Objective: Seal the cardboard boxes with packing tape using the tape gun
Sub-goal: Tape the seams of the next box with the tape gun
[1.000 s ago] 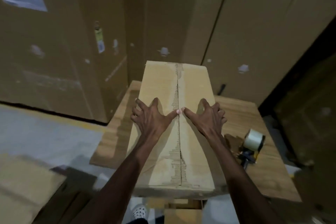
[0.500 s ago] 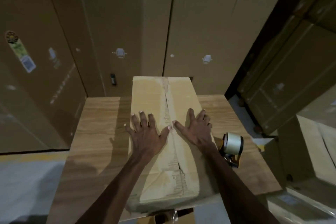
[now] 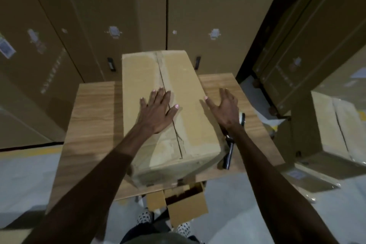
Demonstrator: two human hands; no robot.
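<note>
Both hands pressed flat on the box flaps a moment ago, thumbs nearly meeting at the centre seam; now only the left hand point(image 3: 156, 112) rests there, fingers straight and spread across the seam point(image 3: 170, 105) in the middle of the frame. The right hand point(image 3: 225, 108) has come off the cardboard and hangs past the box's right edge, fingers loosely extended, holding nothing.

That shift reads as a reach for the tape gun point(image 3: 230, 144), which lies on the wooden bench point(image 3: 93, 125) just right of the cardboard box point(image 3: 190, 125), mostly hidden under the right wrist (only a sliver of the white tape roll and the dark handle show). Whether the hand is touching the tool cannot be told from this angle; it looks to be above it.

No fresh tape spans the seam, which gapes slightly toward the near end, so sealing has not begun. The left hand seems to be doing the job both did, keeping the flaps down. If it eases off, the flaps may spring apart before tape lands.

A smaller open carton point(image 3: 184, 202) sits below the bench's near edge at lower centre, and tall stacked cartons point(image 3: 208, 6) fill the upper frame.
</note>
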